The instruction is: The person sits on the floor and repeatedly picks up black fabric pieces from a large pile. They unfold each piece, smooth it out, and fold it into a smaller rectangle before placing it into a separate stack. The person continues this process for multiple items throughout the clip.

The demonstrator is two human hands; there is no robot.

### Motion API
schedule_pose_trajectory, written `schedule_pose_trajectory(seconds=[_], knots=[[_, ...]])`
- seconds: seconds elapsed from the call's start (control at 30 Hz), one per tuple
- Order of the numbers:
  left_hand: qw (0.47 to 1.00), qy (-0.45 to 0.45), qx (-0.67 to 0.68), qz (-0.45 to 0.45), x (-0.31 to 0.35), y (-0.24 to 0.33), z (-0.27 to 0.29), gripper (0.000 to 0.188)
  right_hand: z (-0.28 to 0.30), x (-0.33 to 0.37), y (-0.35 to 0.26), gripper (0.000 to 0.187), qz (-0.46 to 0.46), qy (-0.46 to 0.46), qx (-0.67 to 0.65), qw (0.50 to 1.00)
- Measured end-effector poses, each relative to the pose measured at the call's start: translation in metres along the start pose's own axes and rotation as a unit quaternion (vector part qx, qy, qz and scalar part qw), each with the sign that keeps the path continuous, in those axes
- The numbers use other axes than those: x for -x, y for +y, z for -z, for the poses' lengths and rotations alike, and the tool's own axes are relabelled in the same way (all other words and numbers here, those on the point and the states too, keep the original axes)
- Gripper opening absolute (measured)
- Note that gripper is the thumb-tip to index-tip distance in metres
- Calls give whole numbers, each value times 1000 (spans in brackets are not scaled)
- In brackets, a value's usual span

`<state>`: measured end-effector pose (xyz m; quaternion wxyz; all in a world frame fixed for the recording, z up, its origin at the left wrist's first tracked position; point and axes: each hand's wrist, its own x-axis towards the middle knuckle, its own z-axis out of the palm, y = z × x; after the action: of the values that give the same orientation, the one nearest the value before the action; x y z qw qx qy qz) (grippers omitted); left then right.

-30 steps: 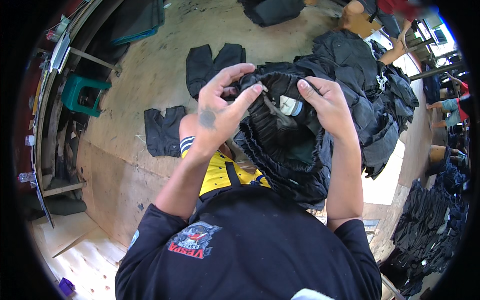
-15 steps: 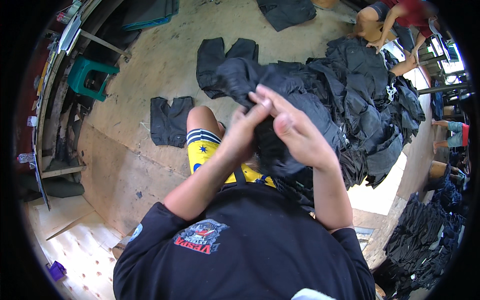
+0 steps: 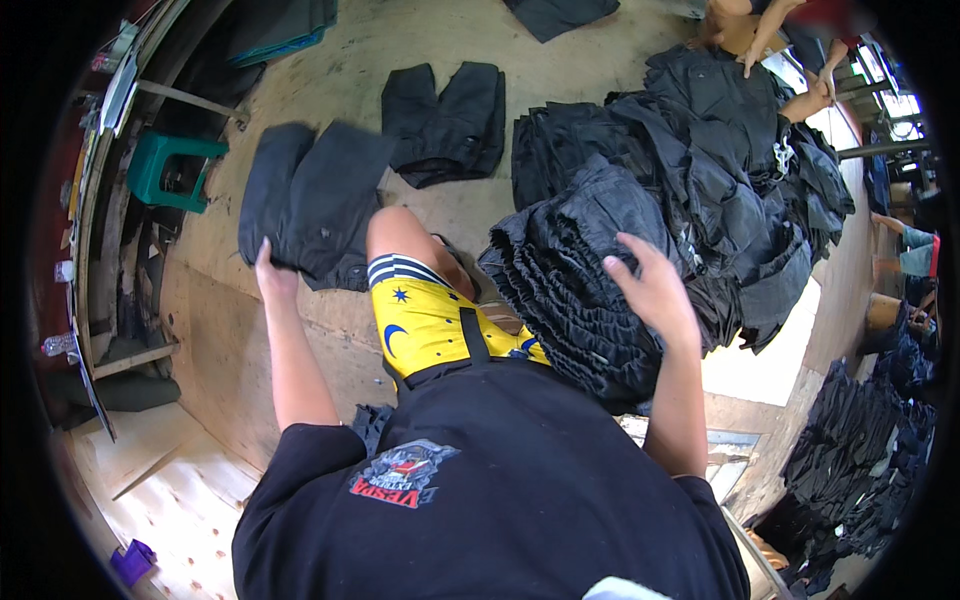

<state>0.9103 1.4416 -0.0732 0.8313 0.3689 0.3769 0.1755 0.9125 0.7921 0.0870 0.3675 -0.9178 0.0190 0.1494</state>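
Some matte, V-split shorts [image 3: 330,205] rest in left fingers [image 3: 266,252].

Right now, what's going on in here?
A person's left hand holds dark shorts by the waist end, off to the left. The right hand is open at a stack of dark garments; contact is hard to judge. Another pair lies on the floor ahead, left of a bigger heap.

Red lettering [image 3: 385,494] is printed on the black shirt [image 3: 530,480].
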Motion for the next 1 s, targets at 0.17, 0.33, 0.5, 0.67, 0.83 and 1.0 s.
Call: schedule_pose_trajectory(seconds=[0.17, 0.33, 0.5, 0.67, 0.83, 1.0], knots=[[881, 335, -249, 224, -5, -75, 128, 55, -7, 4, 26, 69, 11, 10, 36, 999], [932, 196, -299, 67, 14, -136, 59, 61, -4, -1, 30, 50, -22, -78, 193, 978], [907, -109, -335, -230, 92, -151, -121, 51, 43, -23, 14, 31, -20, 83, 80, 993], [883, -362, -296, -47, 230, -150, -264, 68, 62, -11, -32, 24, 111, 114, -106, 982], [844, -454, -266, -103, 298, -149, -324, 48, 63, -10, -73, 25, 174, 90, -377, 905], [847, -460, -194, -180, 299, -120, -336, 21, 78, -20, -77, 26, 170, 152, -364, 903]])
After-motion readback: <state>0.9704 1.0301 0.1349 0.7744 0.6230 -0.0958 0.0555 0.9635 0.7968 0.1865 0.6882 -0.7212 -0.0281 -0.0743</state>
